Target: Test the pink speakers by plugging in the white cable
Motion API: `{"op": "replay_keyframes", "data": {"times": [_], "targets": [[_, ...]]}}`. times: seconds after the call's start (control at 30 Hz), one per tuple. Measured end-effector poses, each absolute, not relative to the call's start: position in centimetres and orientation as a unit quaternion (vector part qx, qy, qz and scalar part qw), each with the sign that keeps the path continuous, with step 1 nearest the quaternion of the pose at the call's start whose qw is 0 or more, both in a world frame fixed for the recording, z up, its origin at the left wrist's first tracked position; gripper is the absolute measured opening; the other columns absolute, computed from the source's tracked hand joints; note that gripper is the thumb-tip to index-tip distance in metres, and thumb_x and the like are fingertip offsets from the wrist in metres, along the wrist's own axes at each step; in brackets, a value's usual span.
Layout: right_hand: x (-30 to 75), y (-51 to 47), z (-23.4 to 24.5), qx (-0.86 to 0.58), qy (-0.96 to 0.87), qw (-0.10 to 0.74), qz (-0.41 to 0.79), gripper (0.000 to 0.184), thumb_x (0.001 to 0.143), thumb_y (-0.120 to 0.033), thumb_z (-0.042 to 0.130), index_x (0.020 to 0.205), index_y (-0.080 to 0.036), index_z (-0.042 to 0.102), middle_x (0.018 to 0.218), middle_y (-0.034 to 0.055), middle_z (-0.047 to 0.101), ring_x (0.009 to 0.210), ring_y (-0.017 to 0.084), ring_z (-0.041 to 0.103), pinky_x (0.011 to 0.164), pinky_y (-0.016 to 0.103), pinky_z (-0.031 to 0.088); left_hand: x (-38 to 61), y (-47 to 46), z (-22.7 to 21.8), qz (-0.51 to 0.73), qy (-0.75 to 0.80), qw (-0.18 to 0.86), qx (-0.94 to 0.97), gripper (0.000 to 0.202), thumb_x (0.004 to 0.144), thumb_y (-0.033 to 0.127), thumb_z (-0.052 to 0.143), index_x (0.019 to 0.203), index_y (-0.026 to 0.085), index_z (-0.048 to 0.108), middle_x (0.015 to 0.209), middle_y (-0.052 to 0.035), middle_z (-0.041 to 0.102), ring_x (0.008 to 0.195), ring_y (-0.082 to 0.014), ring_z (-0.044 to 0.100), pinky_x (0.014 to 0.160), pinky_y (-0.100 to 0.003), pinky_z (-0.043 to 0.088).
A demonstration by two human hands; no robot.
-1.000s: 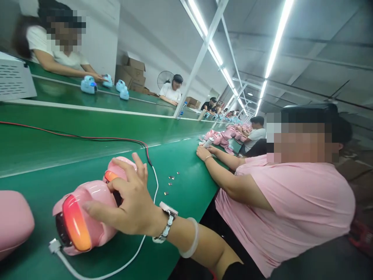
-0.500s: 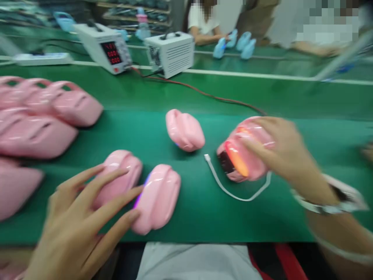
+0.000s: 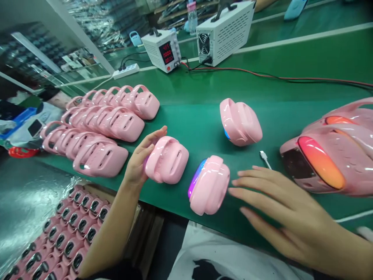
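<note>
Closest to the camera, the right hand (image 3: 279, 217) lies flat and open with its fingers spread. It holds nothing, and its fingertips point at a pink toy (image 3: 209, 185) just beside them. This toy sits near the front edge of the green belt (image 3: 198, 120) and glows purple and blue on one side.

The left hand (image 3: 142, 161) cups a second pink toy (image 3: 167, 160) from the left side. The fingers curl against the shell, but it looks more like a touch than a tight grab.

A third loose pink toy (image 3: 240, 121) lies a little farther back on the belt, with a bit of blue light under it. A big pink toy with an orange glowing strip (image 3: 329, 155) sits at the right. A white cable plug (image 3: 264, 155) lies between it and the smaller toys.

On the left, more pink toys (image 3: 101, 128) stand packed in three rows; I count about fifteen, but they overlap, so I am not sure. Below the belt edge, a tray of pink parts (image 3: 72, 241) shows many dark round faces.

At the back stand two white boxes: a power box with red numbers (image 3: 162, 50) and a bigger box with a fan (image 3: 225, 31). Red and black wires (image 3: 276, 77) run across the green top.
</note>
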State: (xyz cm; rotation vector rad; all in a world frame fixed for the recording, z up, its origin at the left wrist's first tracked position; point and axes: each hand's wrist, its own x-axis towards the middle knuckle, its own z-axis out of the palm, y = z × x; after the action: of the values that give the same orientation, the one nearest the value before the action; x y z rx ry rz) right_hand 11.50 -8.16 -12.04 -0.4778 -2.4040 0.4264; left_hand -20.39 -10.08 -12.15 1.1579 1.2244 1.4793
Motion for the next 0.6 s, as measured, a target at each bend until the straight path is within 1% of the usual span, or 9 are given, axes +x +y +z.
{"op": "replay_keyframes", "data": {"times": [0.07, 0.13, 0.23, 0.27, 0.43, 0.53, 0.6], "targets": [[9.9, -8.5, -12.2, -0.155, -0.93, 0.292, 0.158, 0.032, 0.088, -0.014, 0.05, 0.119, -0.017, 0.056, 0.115, 0.0112, 0.059, 0.11, 0.027, 0.052, 0.094, 0.046, 0.046, -20.5, -10.1, -12.2, 0.579, 0.501, 0.46, 0.45, 0.028, 0.085, 0.029, 0.061, 0.111, 0.024, 0.067, 0.133, -0.0018, 0.055, 0.119, -0.0195, 0.053, 0.094, -0.024, 0.048], [9.0, -8.4, -12.4, -0.166, -0.926, 0.297, 0.163, 0.028, 0.088, -0.014, 0.05, 0.115, -0.016, 0.057, 0.117, 0.0134, 0.056, 0.109, 0.028, 0.051, 0.09, 0.047, 0.049, -20.4, -10.1, -12.3, 0.571, 0.502, 0.473, 0.446, 0.029, 0.08, 0.025, 0.067, 0.109, 0.028, 0.067, 0.13, -0.0003, 0.057, 0.115, -0.0177, 0.055, 0.091, -0.021, 0.049], [8.7, -8.3, -12.6, -0.178, -0.919, 0.307, 0.17, 0.026, 0.088, -0.016, 0.051, 0.113, -0.016, 0.058, 0.121, 0.0139, 0.054, 0.109, 0.029, 0.049, 0.089, 0.048, 0.049, -20.1, -10.2, -12.7, 0.563, 0.509, 0.472, 0.448, 0.046, 0.065, 0.019, 0.079, 0.107, 0.032, 0.065, 0.128, 0.0006, 0.059, 0.115, -0.0201, 0.055, 0.09, -0.025, 0.05], [8.7, -8.3, -12.7, -0.178, -0.919, 0.309, 0.168, 0.026, 0.088, -0.017, 0.053, 0.113, -0.016, 0.057, 0.121, 0.0141, 0.054, 0.109, 0.029, 0.049, 0.089, 0.049, 0.048, -20.2, -10.1, -12.8, 0.563, 0.512, 0.471, 0.446, 0.049, 0.062, 0.018, 0.08, 0.107, 0.032, 0.065, 0.128, 0.0, 0.058, 0.115, -0.0211, 0.055, 0.09, -0.027, 0.051], [8.3, -8.7, -12.8, -0.196, -0.917, 0.306, 0.164, 0.025, 0.087, -0.022, 0.056, 0.111, -0.016, 0.059, 0.12, 0.0143, 0.053, 0.108, 0.031, 0.046, 0.09, 0.051, 0.044, -20.7, -10.0, -13.1, 0.568, 0.495, 0.494, 0.434, 0.052, 0.06, 0.022, 0.082, 0.109, 0.031, 0.064, 0.131, -0.0006, 0.057, 0.114, -0.0227, 0.055, 0.088, -0.027, 0.052], [8.2, -9.0, -12.4, -0.211, -0.915, 0.3, 0.169, 0.028, 0.089, -0.029, 0.054, 0.114, -0.016, 0.058, 0.122, 0.0133, 0.053, 0.107, 0.03, 0.046, 0.091, 0.049, 0.044, -20.8, -9.9, -13.1, 0.57, 0.502, 0.483, 0.435, 0.051, 0.059, 0.023, 0.083, 0.106, 0.031, 0.066, 0.125, 0.001, 0.061, 0.112, -0.0214, 0.057, 0.086, -0.023, 0.051], [8.0, -9.0, -12.1, -0.223, -0.914, 0.292, 0.173, 0.028, 0.092, -0.033, 0.05, 0.113, -0.016, 0.058, 0.125, 0.0124, 0.052, 0.105, 0.028, 0.048, 0.091, 0.047, 0.044, -20.9, -9.9, -13.3, 0.579, 0.51, 0.464, 0.435, 0.045, 0.063, 0.024, 0.081, 0.105, 0.03, 0.066, 0.121, 0.0019, 0.063, 0.108, -0.02, 0.059, 0.083, -0.02, 0.052]]}}
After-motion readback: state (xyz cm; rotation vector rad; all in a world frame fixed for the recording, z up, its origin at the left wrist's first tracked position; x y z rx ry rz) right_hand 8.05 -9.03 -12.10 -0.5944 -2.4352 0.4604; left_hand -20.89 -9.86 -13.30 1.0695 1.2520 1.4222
